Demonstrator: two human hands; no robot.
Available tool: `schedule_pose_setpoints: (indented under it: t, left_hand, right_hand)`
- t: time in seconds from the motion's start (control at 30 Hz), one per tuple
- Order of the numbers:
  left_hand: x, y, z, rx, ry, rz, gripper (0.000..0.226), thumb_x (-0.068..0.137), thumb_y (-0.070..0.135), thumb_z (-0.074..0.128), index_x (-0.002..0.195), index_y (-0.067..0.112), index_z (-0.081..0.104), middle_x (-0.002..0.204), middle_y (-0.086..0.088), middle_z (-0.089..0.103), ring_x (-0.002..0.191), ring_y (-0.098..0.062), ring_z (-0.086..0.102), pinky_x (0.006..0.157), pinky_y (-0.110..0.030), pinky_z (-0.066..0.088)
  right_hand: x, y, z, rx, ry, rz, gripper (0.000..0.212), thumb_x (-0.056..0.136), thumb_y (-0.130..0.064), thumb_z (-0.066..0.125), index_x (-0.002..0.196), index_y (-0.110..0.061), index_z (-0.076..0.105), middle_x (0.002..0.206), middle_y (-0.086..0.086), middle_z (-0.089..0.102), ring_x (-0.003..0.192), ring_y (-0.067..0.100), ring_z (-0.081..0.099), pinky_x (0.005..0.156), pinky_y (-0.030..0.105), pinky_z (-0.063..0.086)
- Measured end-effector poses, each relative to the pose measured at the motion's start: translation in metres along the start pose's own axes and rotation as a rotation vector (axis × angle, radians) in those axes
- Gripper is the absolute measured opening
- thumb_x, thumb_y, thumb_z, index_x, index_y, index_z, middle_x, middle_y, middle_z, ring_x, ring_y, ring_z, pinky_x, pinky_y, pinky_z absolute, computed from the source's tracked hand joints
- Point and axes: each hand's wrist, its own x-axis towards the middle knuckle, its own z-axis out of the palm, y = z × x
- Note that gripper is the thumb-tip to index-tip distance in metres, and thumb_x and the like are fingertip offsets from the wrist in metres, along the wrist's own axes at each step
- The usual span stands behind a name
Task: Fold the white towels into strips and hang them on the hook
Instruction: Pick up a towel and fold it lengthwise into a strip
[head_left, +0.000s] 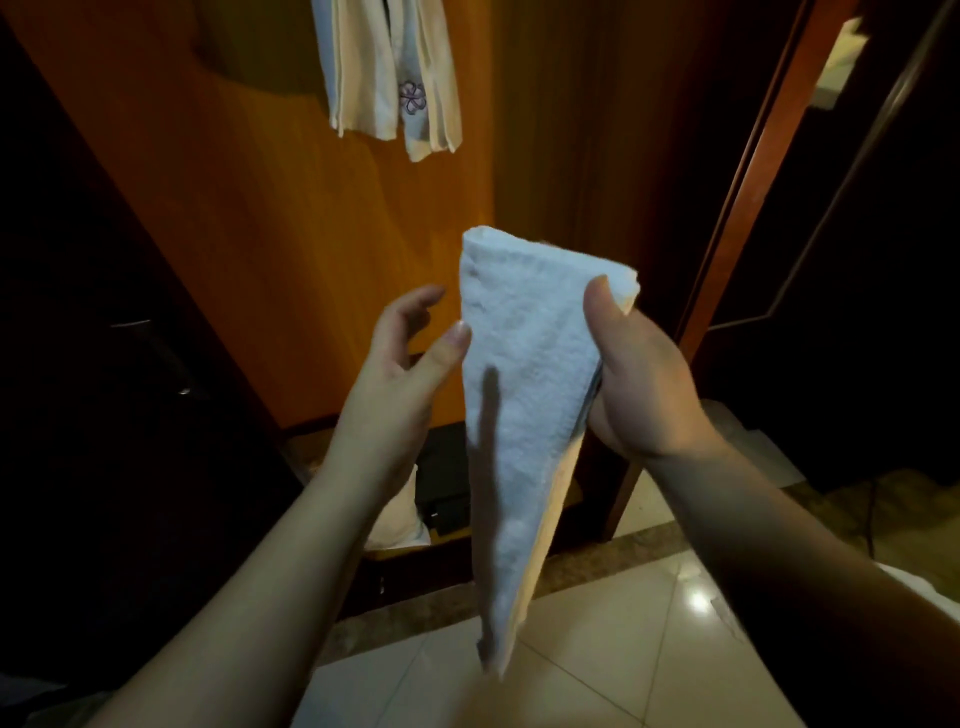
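The left hand (410, 348) is open, fingers loosely spread, its thumb tip just touching the left edge of a folded white towel (511, 395). The right hand (631, 374) grips that towel near its top right corner, thumb across the front and fingers wrapped behind. The towel hangs in the middle of the view as a long narrow strip, wide at the top and tapering toward the floor. Held this way it drops under its own weight, which likely keeps the folds flat; the left hand seems placed to steady or smooth the edge. Far above and slightly left, other white towels (387, 73), one with a small purple flower mark, already hang against an orange wooden panel (260, 208); the hook itself is out of view above the frame. Low down, behind the left forearm, a pale cloth bundle (400, 519) lies beside a dark box (444, 483). To the right stands a reddish door frame (748, 171) with darkness beyond. Glossy floor tiles (597, 649) lie near. Nothing appears to block the way up to the hanging towels.
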Motion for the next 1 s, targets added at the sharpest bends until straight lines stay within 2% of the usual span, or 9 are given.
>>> schedule_pose_setpoints:
  t: [0.07,0.2,0.37,0.47,0.57,0.67,0.8,0.93,1.0]
  left_hand:
    - [0.008,-0.006,-0.003,-0.036,-0.109,-0.102,0.090,0.049,0.079,0.081,0.127,0.041,0.056,0.140,0.013,0.059,0.132,-0.007,0.052,0.105,-0.031,0.041]
    - [0.011,-0.017,-0.001,-0.160,-0.343,-0.250,0.094,0.048,0.064,0.091,0.126,0.023,0.058,0.122,0.010,0.072,0.117,-0.010,0.065,0.090,-0.025,0.053]
    - [0.000,-0.028,0.024,-0.147,-0.443,-0.324,0.046,0.076,0.021,0.085,0.117,0.017,0.066,0.116,0.005,0.075,0.109,-0.011,0.070,0.083,-0.020,0.055]
    - [-0.001,-0.024,0.033,-0.195,-0.387,-0.313,0.025,0.084,0.017,0.074,0.108,0.011,0.073,0.112,-0.006,0.076,0.104,-0.019,0.072,0.080,-0.025,0.057]
    - [0.005,-0.012,0.035,-0.320,-0.340,-0.307,0.020,0.083,0.015,0.066,0.095,0.009,0.080,0.101,-0.012,0.077,0.092,-0.023,0.075,0.073,-0.028,0.059]
    - [0.019,0.003,0.034,-0.363,-0.296,-0.282,0.018,0.083,0.013,0.069,0.098,0.007,0.079,0.098,-0.012,0.077,0.086,-0.024,0.075,0.068,-0.029,0.059]
    - [0.043,0.017,0.027,-0.326,-0.210,-0.280,0.035,0.077,0.024,0.071,0.107,0.006,0.068,0.094,-0.012,0.078,0.084,-0.023,0.076,0.065,-0.029,0.059]
    - [0.063,0.017,0.018,-0.254,-0.185,-0.306,0.033,0.086,0.023,0.072,0.112,0.003,0.066,0.099,-0.015,0.077,0.089,-0.028,0.075,0.067,-0.032,0.059]
    - [0.072,0.018,0.017,-0.227,-0.186,-0.313,0.038,0.086,0.026,0.072,0.115,0.003,0.065,0.102,-0.015,0.076,0.091,-0.028,0.075,0.068,-0.033,0.059]
  right_hand:
    - [0.013,-0.013,-0.004,0.038,0.045,0.013,0.046,0.103,-0.049,0.037,0.114,-0.027,0.076,0.123,0.000,0.073,0.120,0.018,0.066,0.092,0.029,0.055]
    - [0.036,-0.034,-0.014,0.055,0.021,-0.005,0.054,0.104,-0.048,0.031,0.134,-0.011,0.057,0.135,0.011,0.065,0.127,0.026,0.061,0.101,0.039,0.053]
    - [0.058,-0.059,-0.034,0.120,-0.003,0.011,0.059,0.107,-0.051,0.024,0.137,-0.011,0.055,0.136,0.015,0.064,0.125,0.032,0.062,0.096,0.044,0.055]
    - [0.066,-0.062,-0.055,0.213,0.014,0.050,0.066,0.104,-0.058,0.026,0.140,-0.011,0.056,0.136,0.014,0.064,0.126,0.032,0.062,0.097,0.044,0.055]
    - [0.062,-0.044,-0.081,0.350,-0.064,0.115,0.096,0.086,-0.082,0.028,0.147,-0.012,0.052,0.147,0.016,0.055,0.135,0.035,0.053,0.105,0.050,0.049]
    - [0.041,-0.002,-0.086,0.460,-0.189,0.286,0.111,0.066,-0.090,0.054,0.145,-0.012,0.055,0.147,0.019,0.053,0.135,0.038,0.052,0.099,0.051,0.053]
    - [0.016,0.047,-0.072,0.451,-0.294,0.443,0.115,0.047,-0.072,0.087,0.140,-0.015,0.051,0.137,0.016,0.063,0.125,0.034,0.061,0.093,0.049,0.056]
    - [0.013,0.049,-0.060,0.261,-0.342,0.487,0.077,0.040,-0.049,0.101,0.108,-0.019,0.080,0.114,0.004,0.076,0.108,0.017,0.072,0.084,0.031,0.059]
    - [0.016,0.043,-0.054,0.153,-0.309,0.515,0.069,0.044,-0.035,0.103,0.105,-0.014,0.078,0.105,0.004,0.078,0.099,0.016,0.074,0.079,0.028,0.059]
